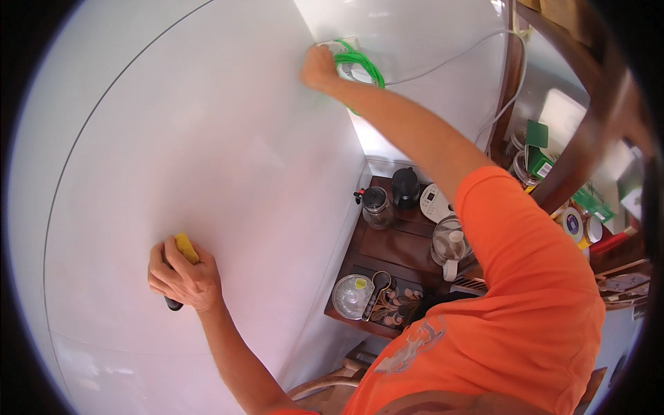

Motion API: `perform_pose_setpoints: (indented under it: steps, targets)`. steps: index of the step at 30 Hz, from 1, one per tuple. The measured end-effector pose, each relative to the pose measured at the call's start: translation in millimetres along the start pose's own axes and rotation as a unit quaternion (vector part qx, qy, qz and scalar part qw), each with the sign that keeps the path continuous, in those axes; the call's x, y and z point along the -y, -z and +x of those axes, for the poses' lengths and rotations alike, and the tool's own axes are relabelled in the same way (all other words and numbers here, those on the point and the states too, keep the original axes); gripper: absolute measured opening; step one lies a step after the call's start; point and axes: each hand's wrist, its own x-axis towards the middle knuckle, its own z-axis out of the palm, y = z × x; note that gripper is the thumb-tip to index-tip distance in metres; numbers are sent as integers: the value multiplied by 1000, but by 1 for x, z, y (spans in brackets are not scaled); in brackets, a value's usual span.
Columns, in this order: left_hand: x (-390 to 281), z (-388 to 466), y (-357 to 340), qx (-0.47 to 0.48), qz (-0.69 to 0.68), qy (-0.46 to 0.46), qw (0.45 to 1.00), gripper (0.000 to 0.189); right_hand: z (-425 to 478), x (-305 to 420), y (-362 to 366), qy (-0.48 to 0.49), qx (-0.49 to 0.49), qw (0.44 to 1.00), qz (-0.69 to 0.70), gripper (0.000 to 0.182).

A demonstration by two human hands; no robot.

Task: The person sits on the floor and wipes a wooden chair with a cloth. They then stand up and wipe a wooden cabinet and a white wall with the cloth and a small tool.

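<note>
My left hand (185,275) is pressed near the white wall panel (233,155), its fingers curled around a yellow and black object (187,249). A yellow block-like part shows by the thumb, and a rounded black end sticks out below the palm. Whether that is one thing or two I cannot tell. Farther up, my right hand (318,68) is closed at the wall corner with a loose coil of bright green cord (363,65); its fingertips are hidden. Just behind the coil is a white wall socket (340,45), with a plug and grey cable (441,67) beside it.
Below my right arm stands a dark wooden table (386,244) with a glass jug (377,206), a black canister (405,188), a glass kettle (450,241) and a glass lid (354,295). Jars and green boxes (537,140) crowd a wooden shelf at right. A chair (327,384) is at the bottom.
</note>
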Motion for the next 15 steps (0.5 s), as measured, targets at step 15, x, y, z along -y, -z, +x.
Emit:
perform_pose_setpoints:
  steps: [15]
  targets:
    - [2, 2, 9, 12, 7, -27, 1000, 10, -23, 36, 0, -111, -45, 980, 161, 44]
